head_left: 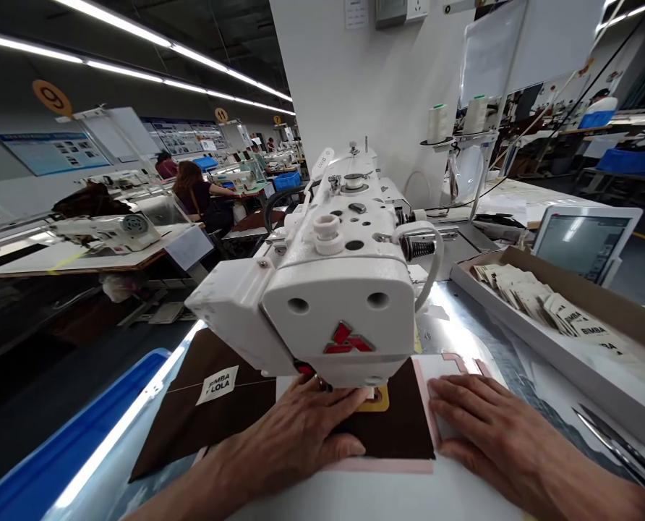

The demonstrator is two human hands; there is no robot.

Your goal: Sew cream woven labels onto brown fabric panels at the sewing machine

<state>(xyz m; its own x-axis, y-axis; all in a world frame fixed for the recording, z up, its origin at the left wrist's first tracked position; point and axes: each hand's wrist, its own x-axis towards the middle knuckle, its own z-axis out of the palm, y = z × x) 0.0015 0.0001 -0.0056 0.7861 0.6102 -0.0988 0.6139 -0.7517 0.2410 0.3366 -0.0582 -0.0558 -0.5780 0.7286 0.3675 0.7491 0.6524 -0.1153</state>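
Observation:
A white sewing machine (338, 304) stands straight ahead, its head hiding the needle area. Beneath it lies dark brown fabric (403, 430) on a white template board (382, 496) edged with pink strips. My left hand (314, 427) rests on the fabric, fingers stretched toward the needle area and fingertips partly under the machine head. Beside those fingertips is a yellow frame (377, 399). On the left part of the fabric sits a cream label (218, 384) reading BIMBA Y LOLA. My right hand (490, 423) lies flat on the board, just right of the fabric's edge.
A long cardboard box (561, 347) of cream labels stands on the right, with a tablet (586, 242) behind it. Metal scissors (620, 445) lie near the right edge. A blue bin (73, 441) is below left. Thread cones (438, 123) stand behind; a person (197, 192) sits farther off.

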